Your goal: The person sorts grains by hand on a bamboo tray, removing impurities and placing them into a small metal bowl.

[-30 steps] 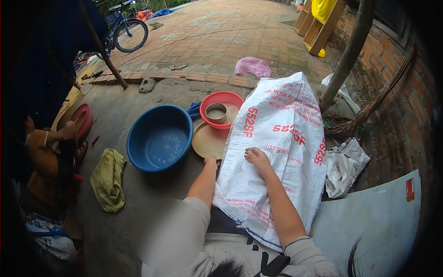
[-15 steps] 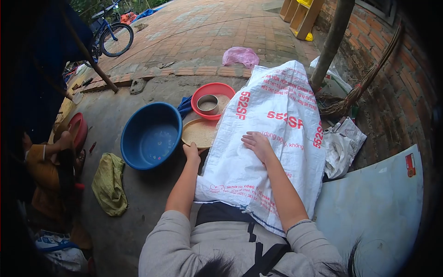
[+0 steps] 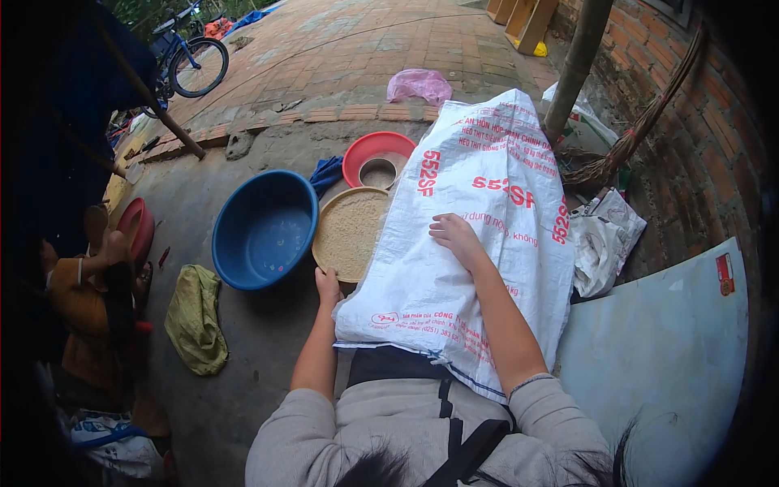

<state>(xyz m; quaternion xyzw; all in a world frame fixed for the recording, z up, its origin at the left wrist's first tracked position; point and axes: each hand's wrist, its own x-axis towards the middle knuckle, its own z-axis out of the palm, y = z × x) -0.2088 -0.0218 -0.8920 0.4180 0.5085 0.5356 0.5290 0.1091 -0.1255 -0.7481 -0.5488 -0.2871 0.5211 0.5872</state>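
Note:
My left hand (image 3: 327, 286) grips the near rim of a shallow round tan tray (image 3: 345, 231), which holds a layer of pale grain-like material. The tray's right part disappears under a white woven sack (image 3: 462, 280) with red print, spread over my lap. On top of the sack lies my right hand (image 3: 457, 239), fingers stretched out, palm down. Beyond the tray sits a red basin (image 3: 357, 154) with a metal bowl (image 3: 377, 174) in it. Left of the tray stands a large blue basin (image 3: 266, 230), with a few small bits on its bottom.
A yellow-green sack (image 3: 195, 321) lies on the ground to the left, near another person (image 3: 77, 292) and a red basin (image 3: 136, 231). A wooden post (image 3: 578, 69), a twig broom (image 3: 633, 146) and a pale panel (image 3: 657, 341) are on the right. A pink bag (image 3: 418, 85) lies ahead.
The tray has come further out from beside the sack, and more of its grain-covered face shows. My left hand has moved slightly left and down with it. My right hand stays on the sack.

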